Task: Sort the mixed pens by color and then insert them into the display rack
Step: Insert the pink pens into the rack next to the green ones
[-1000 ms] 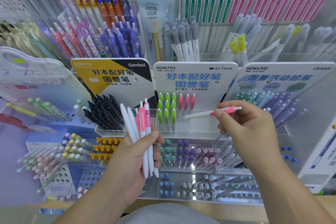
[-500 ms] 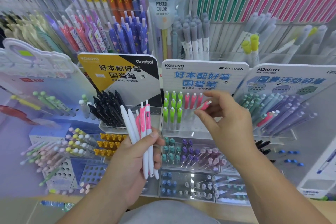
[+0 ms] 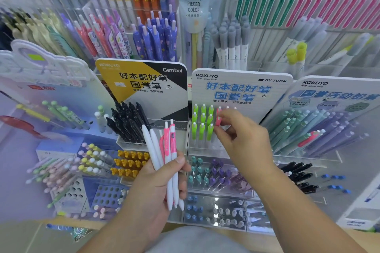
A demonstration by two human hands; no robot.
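I see the KOKUYO rack at 1 o'clock of frame centre. Left hand at 7 o'clock is wrapped round a pen bundle: two white, two pink-clip, a third pink partly hidden. Right hand at 4 o'clock pinches one pink pen in the rack, just beside nine green pens, at their 3 o'clock. A second pink pen stands at its 12.

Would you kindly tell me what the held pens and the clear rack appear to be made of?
The pens and pink pen: probably moulded plastic, with smooth, evenly coloured white barrels and pink clips showing a slight sheen. The rack: likely clear acrylic with a glossy finish, since its walls are see-through and the edges glint.
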